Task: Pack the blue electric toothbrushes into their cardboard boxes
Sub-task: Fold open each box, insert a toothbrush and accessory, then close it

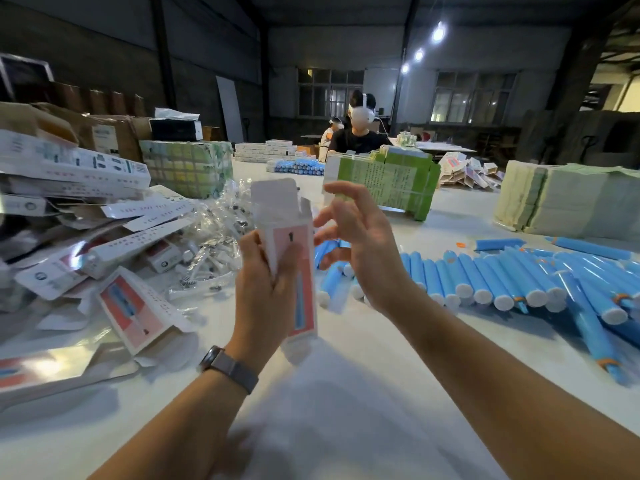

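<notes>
My left hand [266, 289] grips a tall pink and white cardboard box [289, 237] upright above the table, its top flap open and standing up. My right hand [356, 240] hovers just right of the box with fingers spread and relaxed, holding nothing. A long row of blue electric toothbrushes [502, 282] lies on the white table [346, 393] to the right, white ends facing me. Some of them are hidden behind my right hand.
A heap of flat and folded boxes [86, 244] covers the left side, with clear plastic bags of small parts [214, 237] beside it. Green paper bundles [384, 181] and a pale stack [568, 202] stand farther back. A seated person [358, 133] works at the far end.
</notes>
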